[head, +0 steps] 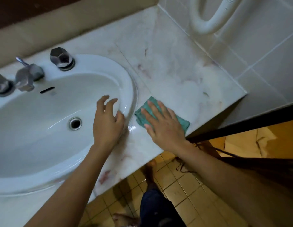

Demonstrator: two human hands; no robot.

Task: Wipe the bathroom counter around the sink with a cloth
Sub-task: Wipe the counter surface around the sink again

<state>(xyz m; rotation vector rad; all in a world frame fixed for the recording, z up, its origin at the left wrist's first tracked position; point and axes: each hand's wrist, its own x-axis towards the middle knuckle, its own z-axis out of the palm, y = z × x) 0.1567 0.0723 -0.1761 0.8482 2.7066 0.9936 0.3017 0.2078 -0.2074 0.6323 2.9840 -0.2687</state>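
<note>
A green cloth (183, 123) lies flat on the pale marble counter (175, 71), just right of the white oval sink (44, 115). My right hand (163, 123) presses flat on top of the cloth, fingers spread, near the counter's front edge. Most of the cloth is hidden under that hand. My left hand (108, 122) hovers over the sink's right rim with its fingers apart and holds nothing. Wet shine shows on the counter between the two hands.
A chrome faucet (26, 76) and two knobs (61, 58) stand at the sink's back. Tiled wall (257, 54) bounds the counter on the right, with a white looped hose (213, 18) hanging there. Yellow floor tiles (183, 185) and my feet lie below.
</note>
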